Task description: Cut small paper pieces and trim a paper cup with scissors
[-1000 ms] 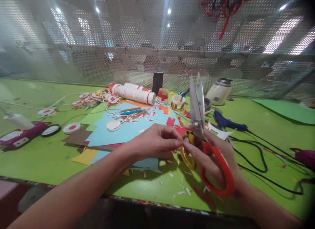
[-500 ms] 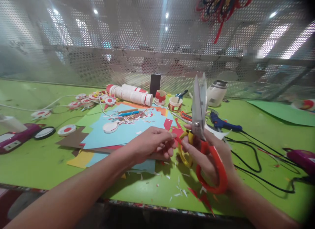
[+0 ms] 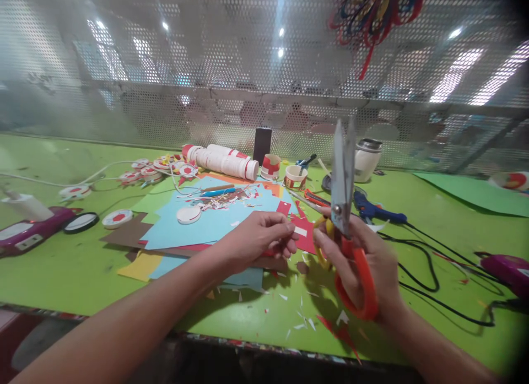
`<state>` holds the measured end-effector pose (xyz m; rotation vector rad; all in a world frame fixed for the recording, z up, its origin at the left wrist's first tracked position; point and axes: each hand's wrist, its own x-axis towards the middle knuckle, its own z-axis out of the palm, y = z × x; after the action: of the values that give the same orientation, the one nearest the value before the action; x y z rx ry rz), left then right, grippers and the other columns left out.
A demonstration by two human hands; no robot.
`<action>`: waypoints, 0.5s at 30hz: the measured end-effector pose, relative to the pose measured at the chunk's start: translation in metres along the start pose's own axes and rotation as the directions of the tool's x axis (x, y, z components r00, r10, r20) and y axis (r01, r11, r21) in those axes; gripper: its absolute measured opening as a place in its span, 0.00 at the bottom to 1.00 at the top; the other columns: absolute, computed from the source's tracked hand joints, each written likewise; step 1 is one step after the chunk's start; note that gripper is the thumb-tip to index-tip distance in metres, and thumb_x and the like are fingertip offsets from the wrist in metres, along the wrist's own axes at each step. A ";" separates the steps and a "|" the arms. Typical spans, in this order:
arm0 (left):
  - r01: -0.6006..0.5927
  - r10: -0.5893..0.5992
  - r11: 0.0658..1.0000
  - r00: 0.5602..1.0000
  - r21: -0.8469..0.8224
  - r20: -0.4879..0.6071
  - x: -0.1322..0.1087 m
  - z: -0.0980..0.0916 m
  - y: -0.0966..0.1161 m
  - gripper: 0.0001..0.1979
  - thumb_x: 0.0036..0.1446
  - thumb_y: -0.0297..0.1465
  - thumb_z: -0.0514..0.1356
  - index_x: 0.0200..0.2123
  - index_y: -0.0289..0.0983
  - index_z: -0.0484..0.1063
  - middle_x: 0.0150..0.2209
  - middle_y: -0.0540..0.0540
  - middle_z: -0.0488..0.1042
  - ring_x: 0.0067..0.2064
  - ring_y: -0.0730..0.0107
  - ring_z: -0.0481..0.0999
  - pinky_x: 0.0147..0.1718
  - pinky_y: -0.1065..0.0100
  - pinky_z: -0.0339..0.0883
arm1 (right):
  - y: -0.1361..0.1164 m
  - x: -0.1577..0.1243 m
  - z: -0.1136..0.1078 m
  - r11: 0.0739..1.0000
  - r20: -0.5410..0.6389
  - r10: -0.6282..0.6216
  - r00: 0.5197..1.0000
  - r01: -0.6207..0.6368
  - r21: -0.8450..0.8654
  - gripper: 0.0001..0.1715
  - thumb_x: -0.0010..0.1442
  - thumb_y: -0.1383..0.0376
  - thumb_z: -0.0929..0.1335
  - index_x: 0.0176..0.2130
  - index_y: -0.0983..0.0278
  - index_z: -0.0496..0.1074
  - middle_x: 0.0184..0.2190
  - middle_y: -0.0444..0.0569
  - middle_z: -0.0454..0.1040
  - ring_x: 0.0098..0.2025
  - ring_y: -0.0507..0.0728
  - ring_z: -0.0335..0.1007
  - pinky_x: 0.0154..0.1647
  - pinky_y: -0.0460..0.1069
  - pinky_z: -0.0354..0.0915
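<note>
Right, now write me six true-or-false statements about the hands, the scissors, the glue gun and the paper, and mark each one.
1. The right hand holds the scissors. True.
2. The scissors point down. False: they point up.
3. The left hand is to the left of the scissors, not touching them. True.
4. The glue gun lies on the green table. True.
5. The left hand grips the glue gun. False: the glue gun lies apart from that hand, over on the right side of the picture.
6. Every sheet of paper is blue. False: a yellow sheet and a brown sheet show too.
</note>
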<state>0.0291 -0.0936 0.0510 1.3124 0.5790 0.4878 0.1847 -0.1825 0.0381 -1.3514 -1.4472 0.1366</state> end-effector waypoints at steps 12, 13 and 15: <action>0.026 -0.025 0.998 1.000 -0.055 0.015 -0.003 0.006 -0.004 0.13 0.53 0.39 0.60 0.28 0.33 0.70 0.28 0.48 0.70 0.28 0.79 0.67 0.28 0.73 0.60 | 0.000 0.003 -0.003 0.909 0.189 0.231 0.954 -0.281 0.307 0.19 0.57 0.63 0.69 0.49 0.59 0.68 0.28 0.42 0.71 0.27 0.51 0.68 0.28 0.47 0.66; 0.042 -0.041 0.998 0.999 -0.044 0.012 -0.004 0.007 -0.004 0.14 0.53 0.40 0.60 0.28 0.34 0.70 0.28 0.48 0.70 0.27 0.79 0.67 0.28 0.73 0.60 | -0.002 0.003 -0.004 0.918 0.187 0.223 0.957 -0.271 0.289 0.19 0.57 0.63 0.69 0.49 0.59 0.68 0.27 0.41 0.71 0.27 0.51 0.68 0.28 0.47 0.66; 0.040 -0.040 0.999 0.999 -0.035 0.003 -0.005 0.007 -0.004 0.14 0.53 0.40 0.60 0.27 0.34 0.70 0.28 0.48 0.70 0.28 0.78 0.67 0.29 0.72 0.60 | -0.005 0.003 -0.005 0.940 0.169 0.209 0.963 -0.245 0.237 0.18 0.56 0.64 0.69 0.48 0.59 0.69 0.27 0.41 0.71 0.27 0.51 0.68 0.27 0.46 0.66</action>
<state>0.0302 -0.1026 0.0487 1.2656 0.5913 0.4622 0.1859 -0.1845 0.0454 -1.3104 -1.3318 0.5627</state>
